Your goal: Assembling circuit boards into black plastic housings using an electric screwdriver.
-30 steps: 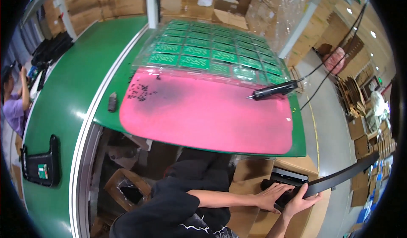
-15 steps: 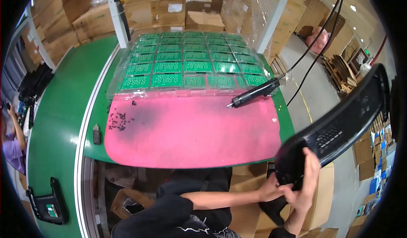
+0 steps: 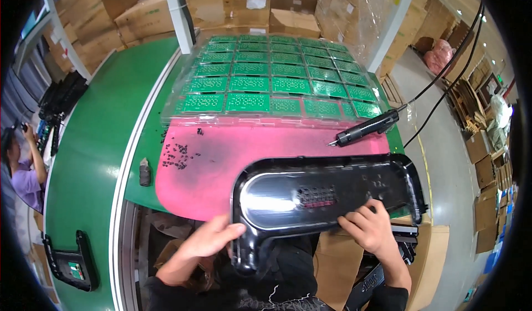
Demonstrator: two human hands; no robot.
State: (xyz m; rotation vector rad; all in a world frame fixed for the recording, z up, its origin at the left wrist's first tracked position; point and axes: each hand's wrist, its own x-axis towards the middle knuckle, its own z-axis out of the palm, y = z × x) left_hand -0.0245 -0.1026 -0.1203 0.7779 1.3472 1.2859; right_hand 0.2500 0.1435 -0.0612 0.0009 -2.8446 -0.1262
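Left hand (image 3: 208,239): one, thumb and fingers closed on the near left corner of the shell, gripping its edge.
Right hand (image 3: 372,230): one, fingers curled over the shell's near rim toward its right end, clamped on it.
Shell (image 3: 327,192): one long black glossy plastic piece, held by both hands at the near edge of the mat, lying roughly level and overhanging it toward the person; a small patch of holes sits near its middle.
Mat (image 3: 221,158): one pink sheet on the green bench, partly covered by the shell.
Screws (image 3: 180,155): a loose scatter of small black bits on the mat's left part, too many and too small to count.
Driver (image 3: 366,128): one black powered screwdriver lying on the mat's far right corner, tip pointing left, its cable running off up and right.
Tray (image 3: 277,81): one clear tray beyond the mat, holding green circuit boards in rows; roughly thirty, exact count unclear.
Black lump (image 3: 144,172): one, on the green bench just left of the mat.
Belt (image 3: 91,145): one green conveyor at left, with one black part (image 3: 72,261) on its near end.
Person (image 3: 25,167): one, in purple, at the far left.
Boxes (image 3: 260,6): many cardboard cartons stacked behind the bench.
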